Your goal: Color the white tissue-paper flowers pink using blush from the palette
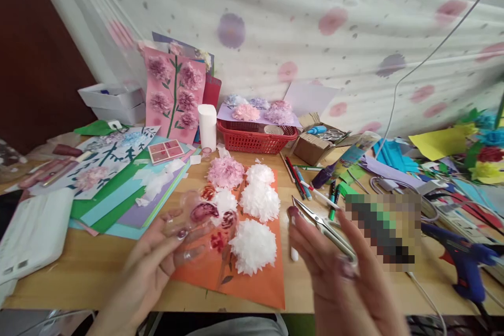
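My left hand point(169, 244) grips a clear plastic piece point(205, 212) with dark red and pink patches, over the left side of an orange sheet point(271, 286). On that sheet sit a pink tissue-paper flower point(226, 171) and several white ones, the largest point(254, 247) at the front. Part of the sheet shows only through the plastic. My right hand point(331, 268) is raised to the right of the sheet, slightly blurred, its fingers apart. Behind those fingers lies a pair of scissors point(321, 223), partly hidden; I see no grip on it.
A blue glue gun point(460, 257) and cables crowd the right side. Pens, a red basket point(255, 138) and a cardboard box point(315, 144) stand behind. At left are coloured papers point(114, 205), a blush palette point(165, 151) and a white device point(35, 231).
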`<state>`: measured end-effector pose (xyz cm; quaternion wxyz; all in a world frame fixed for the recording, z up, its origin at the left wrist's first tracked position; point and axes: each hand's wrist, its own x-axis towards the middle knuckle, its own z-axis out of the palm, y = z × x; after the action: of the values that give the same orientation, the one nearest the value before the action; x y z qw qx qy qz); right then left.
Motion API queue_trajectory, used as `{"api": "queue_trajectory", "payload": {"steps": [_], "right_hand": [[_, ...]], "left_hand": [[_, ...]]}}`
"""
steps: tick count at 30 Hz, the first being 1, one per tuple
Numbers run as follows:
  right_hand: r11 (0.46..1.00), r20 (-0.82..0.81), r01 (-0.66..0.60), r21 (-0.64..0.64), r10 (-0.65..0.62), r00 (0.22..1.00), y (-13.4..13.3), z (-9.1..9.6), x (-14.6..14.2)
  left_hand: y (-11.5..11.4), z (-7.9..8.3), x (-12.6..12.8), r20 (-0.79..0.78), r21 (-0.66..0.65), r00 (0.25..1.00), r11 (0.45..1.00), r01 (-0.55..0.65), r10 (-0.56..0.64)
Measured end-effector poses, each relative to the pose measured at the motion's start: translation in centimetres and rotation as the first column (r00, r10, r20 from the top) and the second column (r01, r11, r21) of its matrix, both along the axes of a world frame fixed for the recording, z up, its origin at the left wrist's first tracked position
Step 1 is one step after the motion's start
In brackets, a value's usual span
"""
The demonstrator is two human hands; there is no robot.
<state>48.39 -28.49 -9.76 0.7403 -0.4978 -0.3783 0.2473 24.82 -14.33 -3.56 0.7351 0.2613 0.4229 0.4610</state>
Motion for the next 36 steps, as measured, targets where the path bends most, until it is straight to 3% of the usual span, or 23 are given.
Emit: {"api": "queue_trajectory", "payload": {"steps": [2,4,8,13,16,20,22,25,27,32,36], "right_hand": [[0.997,0.002,-0.079,-0.016,0.079,0.997,3.7,3.4,-2.4],[0.992,-0.016,-0.118,-0.043,0.117,0.993,5.8,5.3,-4.3],[0.985,-0.068,-0.138,-0.106,0.131,0.989,6.2,5.0,-5.7],[0.979,0.028,-0.2,-0.034,0.201,0.979,5.6,4.3,-5.6],[0.973,0.038,-0.224,-0.065,0.226,0.973,5.9,4.0,-5.6],[0.965,-0.021,-0.246,-0.086,0.246,0.969,6.4,2.9,-5.8],[0.962,-0.04,-0.264,-0.068,0.261,0.964,6.6,2.5,-5.8],[0.958,-0.057,-0.285,-0.032,0.283,0.957,6.4,2.7,-5.8],[0.959,-0.09,-0.282,-0.006,0.281,0.956,6.2,3.5,-5.7],[0.966,-0.205,-0.256,0.032,0.257,0.944,5.5,5.3,-5.0],[0.978,-0.26,-0.21,0.019,0.207,0.943,5.5,5.3,-4.9]], "left_hand": [[-0.5,0.9,1.7,-0.003,0.038,0.999,0.999,0.037,-0.037],[-1.0,1.6,3.1,0.012,0.036,0.998,0.998,0.057,-0.057],[-1.6,2.0,4.4,0.078,0.01,0.991,0.994,0.105,-0.106],[-1.4,1.1,4.8,0.286,0.019,0.944,0.986,0.167,-0.165],[-1.1,0.1,4.9,0.498,0.019,0.842,0.973,0.229,-0.208],[-0.9,-1.2,4.8,0.776,0.077,0.579,0.95,0.304,-0.248],[-0.9,-1.3,4.7,0.843,0.141,0.456,0.935,0.324,-0.285],[-0.8,-1.1,4.7,0.881,0.219,0.342,0.922,0.319,-0.328],[-0.7,-0.9,4.6,0.886,0.239,0.32,0.921,0.306,-0.336],[-0.2,-0.8,4.3,0.855,0.22,0.386,0.917,0.333,-0.346],[0.0,-0.8,4.6,0.894,0.238,0.308,0.928,0.286,-0.324]]}}
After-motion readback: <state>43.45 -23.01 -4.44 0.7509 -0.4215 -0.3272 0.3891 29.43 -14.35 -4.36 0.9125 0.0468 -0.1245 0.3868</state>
